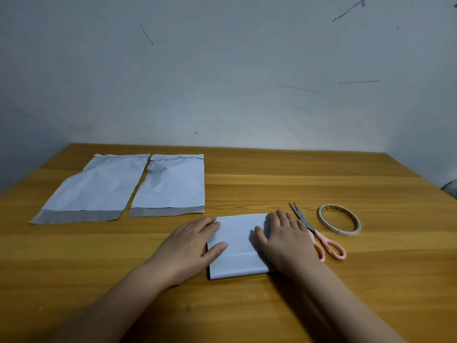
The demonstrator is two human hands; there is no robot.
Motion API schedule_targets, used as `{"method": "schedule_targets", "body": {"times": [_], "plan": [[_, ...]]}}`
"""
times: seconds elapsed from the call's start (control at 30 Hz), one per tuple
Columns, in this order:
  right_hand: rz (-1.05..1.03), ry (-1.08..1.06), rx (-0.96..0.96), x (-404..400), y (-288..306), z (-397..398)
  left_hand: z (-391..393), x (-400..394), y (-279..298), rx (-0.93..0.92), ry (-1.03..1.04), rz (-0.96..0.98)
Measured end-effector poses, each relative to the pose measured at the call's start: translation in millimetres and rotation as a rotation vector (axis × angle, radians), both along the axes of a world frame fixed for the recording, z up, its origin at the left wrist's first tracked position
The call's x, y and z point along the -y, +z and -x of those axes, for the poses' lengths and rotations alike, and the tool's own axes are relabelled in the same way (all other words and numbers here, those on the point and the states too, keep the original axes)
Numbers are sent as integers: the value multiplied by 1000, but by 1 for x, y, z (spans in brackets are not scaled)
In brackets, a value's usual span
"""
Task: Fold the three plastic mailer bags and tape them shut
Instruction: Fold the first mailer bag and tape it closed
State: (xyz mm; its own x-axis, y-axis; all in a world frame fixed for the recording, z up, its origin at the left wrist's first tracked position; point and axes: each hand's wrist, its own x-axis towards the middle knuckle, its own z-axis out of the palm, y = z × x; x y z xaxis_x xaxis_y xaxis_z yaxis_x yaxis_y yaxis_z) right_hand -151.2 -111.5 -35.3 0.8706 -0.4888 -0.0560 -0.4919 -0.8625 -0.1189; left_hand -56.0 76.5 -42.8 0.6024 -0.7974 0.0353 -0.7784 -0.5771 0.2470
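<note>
The folded mailer bag [238,246] lies flat on the wooden table [272,184], directly in front of me. My left hand [190,246] presses its left edge with straight, flat fingers; the thumb lies across the top layer. My right hand [284,241] presses the right edge the same way, fingers extended, holding nothing.

Handling judgement: the bag appears to be thin plastic film, light, limp and slick. The fold is likely to spring open once pressure is released. Hold it flat under one palm near the loose edge; do not pinch or lift it.

Two unfolded mailer bags [170,186] lie side by side at the far left, well apart from both hands. The scissors [319,237] lie just beside my right hand. The tape roll [340,220] lies beyond the scissors, further right.
</note>
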Motion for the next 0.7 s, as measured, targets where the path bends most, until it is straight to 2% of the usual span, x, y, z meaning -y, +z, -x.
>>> {"method": "schedule_targets", "body": {"times": [0.07,0.17,0.23,0.43,0.7], "plan": [[21,89,20,-10,2,-5,-4,-4,0,52,11,-1],[-95,345,48,-36,4,-15,-9,-8,-1,115,2,-12],[-145,433,53,-52,2,-22,-13,-11,-3,157,-6,20],[-40,430,160,-58,-6,-37,-22,-17,-5,236,9,64],[-70,423,184,-67,-10,-43,-23,-16,-2,305,-89,72]]}}
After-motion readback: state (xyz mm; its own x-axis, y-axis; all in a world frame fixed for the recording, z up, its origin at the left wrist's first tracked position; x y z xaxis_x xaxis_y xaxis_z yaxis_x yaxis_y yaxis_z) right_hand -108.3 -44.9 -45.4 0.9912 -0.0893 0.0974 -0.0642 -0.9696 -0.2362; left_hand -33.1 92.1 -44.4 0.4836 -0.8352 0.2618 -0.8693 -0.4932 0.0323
